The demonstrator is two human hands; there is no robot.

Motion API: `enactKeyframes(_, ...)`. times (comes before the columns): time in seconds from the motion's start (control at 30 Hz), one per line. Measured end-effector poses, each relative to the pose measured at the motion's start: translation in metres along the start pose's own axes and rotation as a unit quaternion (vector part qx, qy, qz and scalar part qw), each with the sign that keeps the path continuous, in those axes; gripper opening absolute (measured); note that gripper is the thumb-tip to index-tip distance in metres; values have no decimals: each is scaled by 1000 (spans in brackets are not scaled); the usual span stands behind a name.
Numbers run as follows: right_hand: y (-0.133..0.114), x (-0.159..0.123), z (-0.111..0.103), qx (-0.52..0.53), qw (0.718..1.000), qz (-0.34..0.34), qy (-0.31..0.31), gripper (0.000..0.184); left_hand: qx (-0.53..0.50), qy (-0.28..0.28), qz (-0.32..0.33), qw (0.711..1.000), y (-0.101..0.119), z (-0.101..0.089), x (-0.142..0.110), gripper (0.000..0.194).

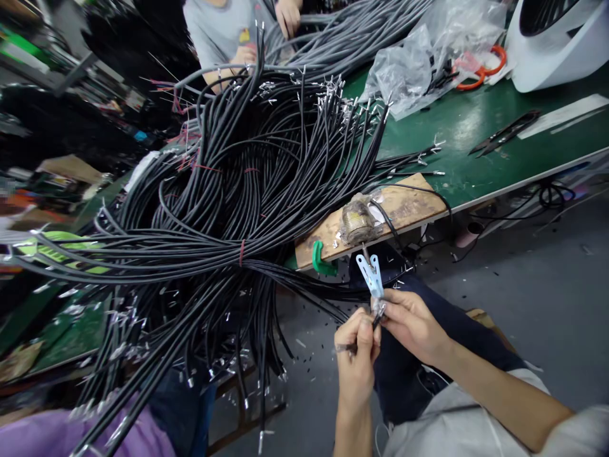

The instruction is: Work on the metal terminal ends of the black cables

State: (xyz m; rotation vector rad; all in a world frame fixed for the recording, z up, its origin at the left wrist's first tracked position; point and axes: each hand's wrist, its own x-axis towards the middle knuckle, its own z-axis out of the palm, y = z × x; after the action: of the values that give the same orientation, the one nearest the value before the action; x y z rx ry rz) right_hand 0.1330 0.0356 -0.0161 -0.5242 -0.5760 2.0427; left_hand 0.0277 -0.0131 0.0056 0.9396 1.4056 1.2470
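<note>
In front of my lap, my left hand (358, 349) is closed round a black cable (377, 319), near its end. My right hand (416, 320) pinches the silvery end of the same cable, though the fingers hide part of it. Just above the fingertips is a light blue clothes peg (372, 276), pointing down at the cable end. The peg sits on a thin metal shaft (365, 252). That shaft sticks out of a tape-wrapped cylinder (358, 219) fixed to a wooden board (419, 200).
A large heap of black cables (247, 158) with silvery ends covers the green table (457, 127). A green clamp (323, 259) grips the board's edge. Orange-handled scissors (480, 71), a plastic bag (404, 70) and dark cutters (507, 132) lie to the right. Another person (209, 38) handles grey cables opposite.
</note>
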Motion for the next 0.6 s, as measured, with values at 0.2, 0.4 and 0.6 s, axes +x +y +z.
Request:
enactKeyframes(0.2,-21,-1,-4,-238,964,-116,-35,15,8,-28,-32,999,4,-5,0,49)
enactKeyframes(0.4,-10,-6,11,-121,988,-79,62,26,28,-72,42,996,4,-1,2,39)
enactKeyframes(0.6,-15,-9,8,-340,882,-306,116,11,10,-41,16,999,2,-3,4,31)
